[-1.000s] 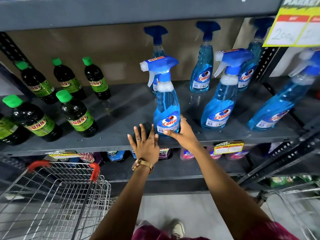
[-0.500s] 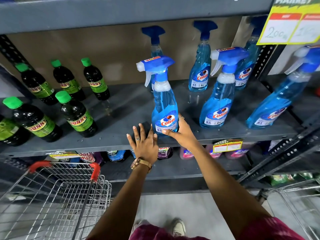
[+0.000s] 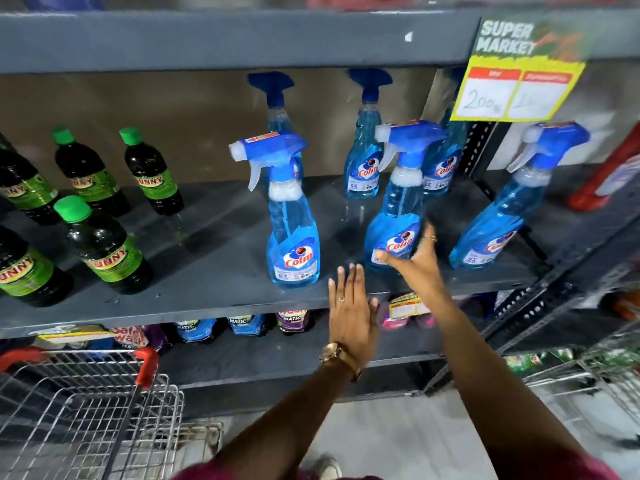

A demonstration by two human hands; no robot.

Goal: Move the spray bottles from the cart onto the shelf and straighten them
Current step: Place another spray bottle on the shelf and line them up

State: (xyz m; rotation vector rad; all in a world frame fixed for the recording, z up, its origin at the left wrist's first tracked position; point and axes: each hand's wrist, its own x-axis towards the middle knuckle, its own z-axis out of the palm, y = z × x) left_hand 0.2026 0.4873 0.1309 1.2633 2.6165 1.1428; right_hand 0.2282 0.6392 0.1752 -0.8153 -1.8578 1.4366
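blue spray bottles (image 3: 293,244), grey shelf (image 3: 214,258)

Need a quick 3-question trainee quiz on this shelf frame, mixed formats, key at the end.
1. True or false: the right hand is on the base of the middle front spray bottle.
2. Multiple choice: the left hand is
A. gripping the left front spray bottle
B. open and flat at the shelf edge, holding nothing
C. on the cart handle
3. Fill in: the dark bottles on the left have ___ caps.

Key: 1 true; 2 B; 3 green.
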